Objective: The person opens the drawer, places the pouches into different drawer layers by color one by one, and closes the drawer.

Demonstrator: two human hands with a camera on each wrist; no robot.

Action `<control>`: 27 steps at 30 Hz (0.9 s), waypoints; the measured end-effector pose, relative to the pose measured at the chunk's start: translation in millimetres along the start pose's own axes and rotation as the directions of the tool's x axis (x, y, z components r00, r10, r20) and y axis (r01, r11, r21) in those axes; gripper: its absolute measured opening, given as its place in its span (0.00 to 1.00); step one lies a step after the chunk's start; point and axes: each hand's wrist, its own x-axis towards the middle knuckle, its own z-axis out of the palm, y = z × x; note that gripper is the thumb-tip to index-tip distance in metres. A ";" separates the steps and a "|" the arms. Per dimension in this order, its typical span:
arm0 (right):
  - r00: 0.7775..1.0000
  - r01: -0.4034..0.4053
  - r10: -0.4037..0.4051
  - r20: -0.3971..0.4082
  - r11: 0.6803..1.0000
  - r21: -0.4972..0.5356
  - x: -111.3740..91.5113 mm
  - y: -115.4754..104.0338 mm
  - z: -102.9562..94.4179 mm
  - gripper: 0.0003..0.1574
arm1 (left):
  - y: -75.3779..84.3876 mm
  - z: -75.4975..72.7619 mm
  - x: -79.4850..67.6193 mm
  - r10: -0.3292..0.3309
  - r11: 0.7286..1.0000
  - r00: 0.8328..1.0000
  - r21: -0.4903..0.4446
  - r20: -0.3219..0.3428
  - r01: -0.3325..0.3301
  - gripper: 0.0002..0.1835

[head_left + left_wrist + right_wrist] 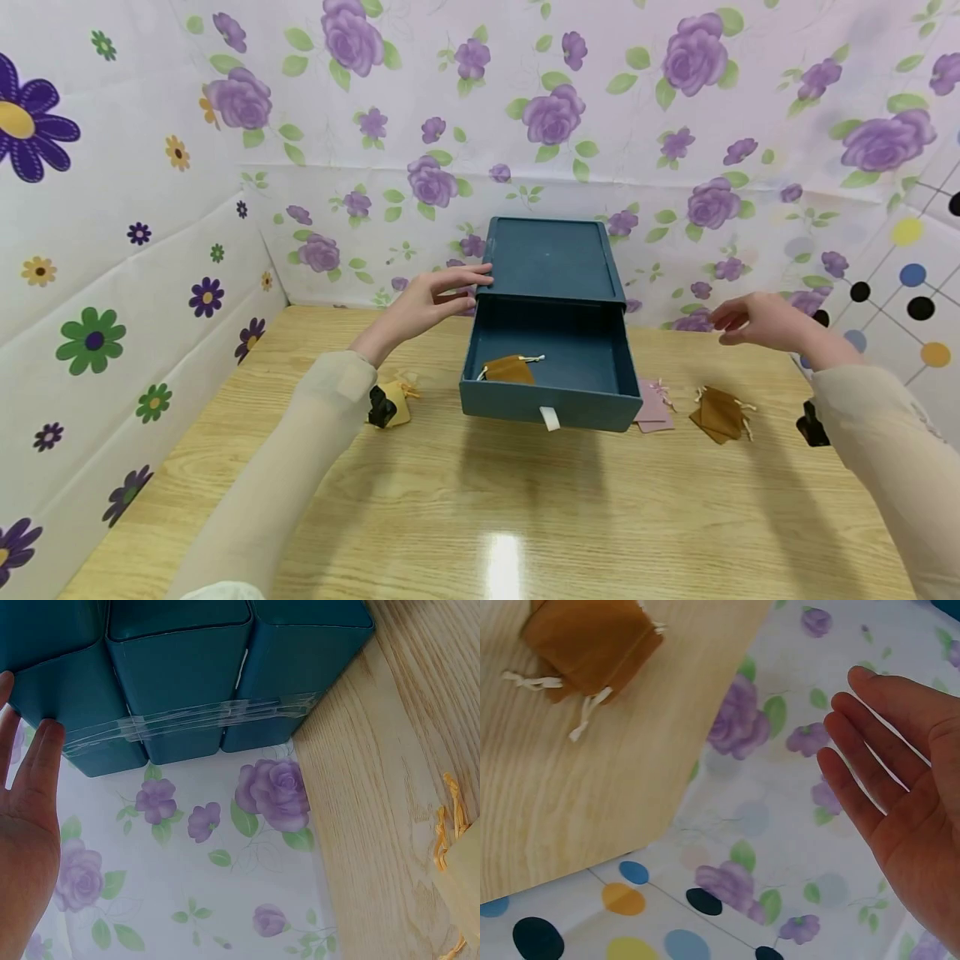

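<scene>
Drawer (495,398) stood open, brown pouch (512,370) inside at front left. Left hand (420,308), fingers extended, touched the cabinet (551,260); right hand (768,321) hung relaxed, empty. Step looked like pouch stowing; next move likely called for left bracing, right pinching desk pouches (722,414).

The drawer cabinet (551,258) is dark teal plastic with a smooth, raised-rim top; the left wrist view shows three tiers bound with clear tape (180,720). It stands on the worktop (525,533). Its top drawer (551,404) is pulled out towards 6 o'clock, with a white tab (550,418) on its front. Inside, at 8 o'clock, lies a brown pouch (512,370) with pale drawstrings. The left grip (438,300) touches the cabinet at 10 o'clock with its fingertips. At 4 o'clock from the cabinet, overlapping brown drawstring pouches (723,414) lie flat; the empty right grip (761,321) is raised at their 1 o'clock.
</scene>
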 end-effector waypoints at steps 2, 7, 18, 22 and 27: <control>1.000 -0.010 0.010 0.009 1.000 0.004 -1.3 4.8 5.2 0.22 | -0.4 0.2 0.1 -0.001 1.000 1.000 -0.001 -0.001 0.001 0.20; 1.000 -0.007 0.007 0.027 1.000 -0.006 -5.0 11.7 15.8 0.24 | -0.6 0.4 -0.5 -0.007 1.000 1.000 -0.005 -0.005 0.007 0.20; 0.999 -0.017 0.015 0.052 0.999 0.048 -12.4 24.4 37.3 0.23 | -0.7 0.4 -0.5 -0.006 1.000 1.000 -0.002 -0.008 0.006 0.20; 0.998 -0.007 0.004 0.061 0.999 0.049 -13.7 29.3 43.9 0.22 | -0.2 0.4 -0.7 -0.007 1.000 1.000 -0.006 -0.010 0.007 0.20; 0.995 -0.017 0.011 0.095 0.998 0.061 -14.4 36.3 52.4 0.22 | -1.2 1.2 -0.4 -0.003 1.000 1.000 -0.008 -0.012 0.003 0.20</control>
